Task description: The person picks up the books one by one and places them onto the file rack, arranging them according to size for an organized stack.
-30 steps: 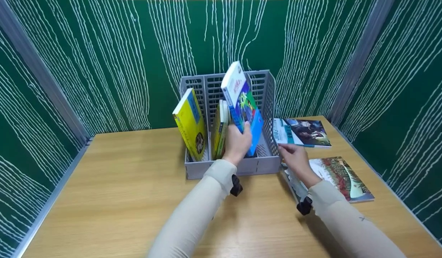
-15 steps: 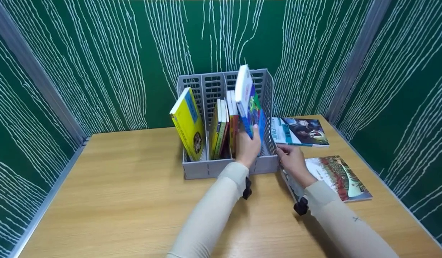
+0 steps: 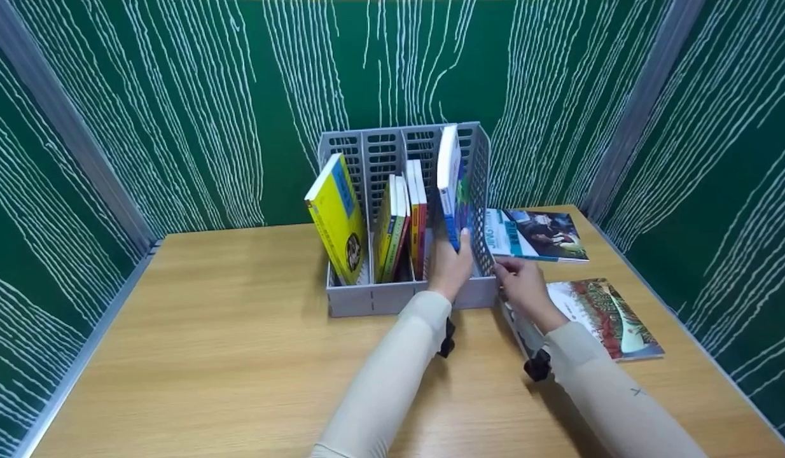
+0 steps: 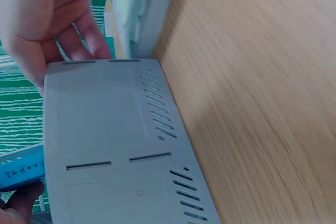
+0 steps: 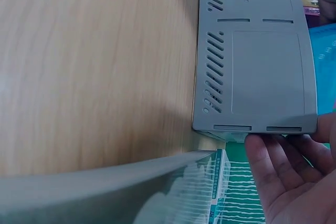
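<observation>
In the head view, my left hand (image 3: 451, 268) grips a thick book (image 3: 449, 168) with a white top and blue lower spine. The book stands nearly upright in the rightmost compartment of the grey book rack (image 3: 361, 301). At the rack's front right corner, my right hand (image 3: 526, 287) pinches the side wall; the right wrist view shows its fingers (image 5: 278, 169) around that end. A yellow book (image 3: 336, 222) leans in the left compartment. Thin books (image 3: 392, 229) stand in the second, and books with red and yellow spines (image 3: 417, 219) in the third.
Right of the rack lie two flat books, one with a dark picture and teal lettering (image 3: 537, 234), the other with a red-brown illustrated cover (image 3: 609, 315), partly behind the right forearm. The wooden table (image 3: 227, 356) meets green walls with white streaks (image 3: 240, 114).
My left hand has moved right with the blue-and-white book, lowering it into the rightmost compartment and turning it more upright. My right hand stays at the rack's corner.
</observation>
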Available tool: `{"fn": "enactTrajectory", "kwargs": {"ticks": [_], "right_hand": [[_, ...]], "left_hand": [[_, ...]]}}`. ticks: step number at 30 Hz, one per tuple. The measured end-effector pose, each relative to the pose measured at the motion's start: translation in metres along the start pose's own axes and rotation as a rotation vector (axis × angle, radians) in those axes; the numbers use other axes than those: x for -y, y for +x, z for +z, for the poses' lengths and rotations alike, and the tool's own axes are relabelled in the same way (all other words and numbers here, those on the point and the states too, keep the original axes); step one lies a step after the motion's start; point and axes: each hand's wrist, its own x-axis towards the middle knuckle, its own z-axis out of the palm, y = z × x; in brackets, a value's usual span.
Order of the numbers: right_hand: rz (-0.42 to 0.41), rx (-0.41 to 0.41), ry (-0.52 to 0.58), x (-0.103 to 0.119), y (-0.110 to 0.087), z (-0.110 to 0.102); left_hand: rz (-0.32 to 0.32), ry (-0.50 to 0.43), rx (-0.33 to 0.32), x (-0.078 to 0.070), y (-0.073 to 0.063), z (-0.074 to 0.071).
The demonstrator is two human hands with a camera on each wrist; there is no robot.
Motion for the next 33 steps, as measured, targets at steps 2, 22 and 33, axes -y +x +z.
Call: {"fn": "enactTrajectory", "kwargs": {"ticks": [2,22,33], "right_hand": [[0.004,0.007,0.001,0.001,0.0,0.0],[-0.059,-0.001,-0.028,0.0,0.003,-0.001],[0.004,0.041,-0.006,0.001,0.002,-0.003]], "left_hand": [[-0.015,0.048,-0.001,0.001,0.003,0.0],[-0.084,0.29,-0.02,-0.002,0.012,-0.008],[-0.213,0.384,0.187,-0.009,0.031,-0.029]]}}
